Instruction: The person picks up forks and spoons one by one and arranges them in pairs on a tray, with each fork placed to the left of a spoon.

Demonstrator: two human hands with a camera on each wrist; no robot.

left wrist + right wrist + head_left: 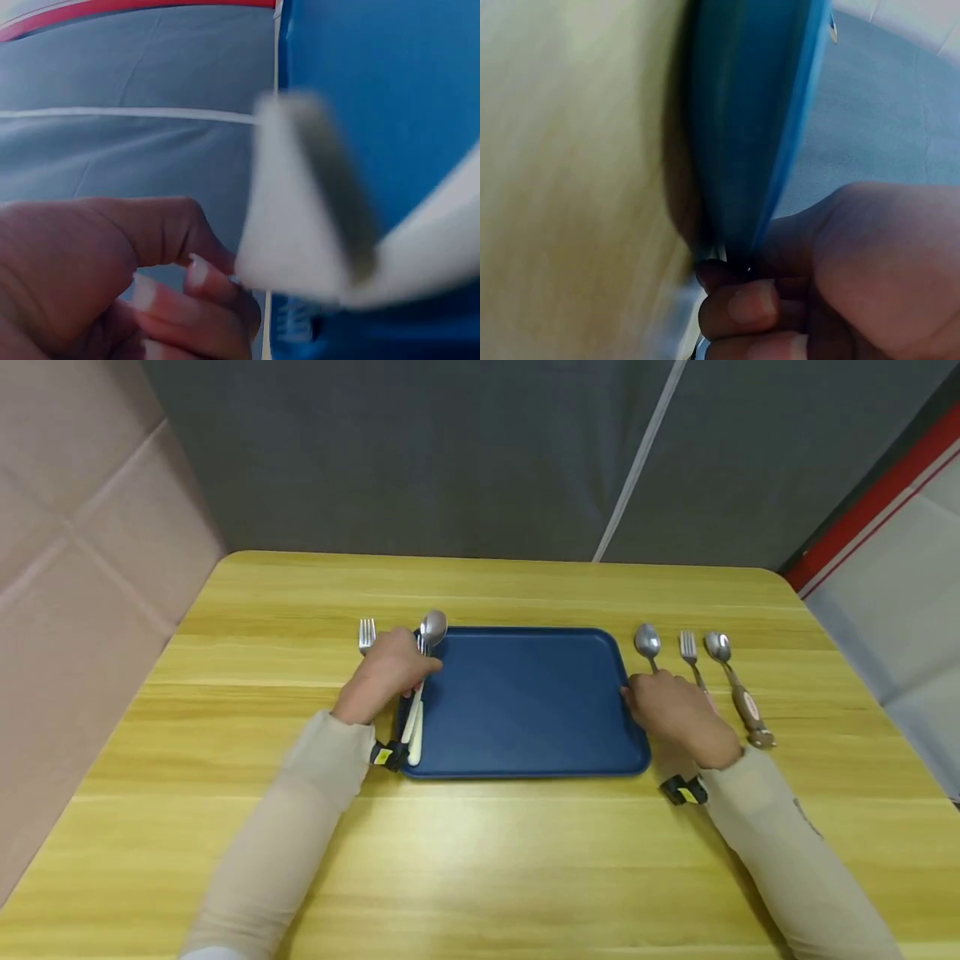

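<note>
Both my hands were at the blue tray (pixel 525 702) on the yellow table (pixel 480 860).
A fork (pixel 366 633) lay far left; my left hand (pixel 386 672) pinched white-handled cutlery (pixel 415 727) over the tray's left edge. My right hand (pixel 675 710) curled round its right rim, beside a spoon (pixel 647 642), another fork (pixel 688 647) and a brown-handled spoon (pixel 738 689).

No readable text is showing anywhere; the marks on the right sleeve (pixel 806 818) and the brown spoon handle (pixel 747 703) are staying too small to make out.
</note>
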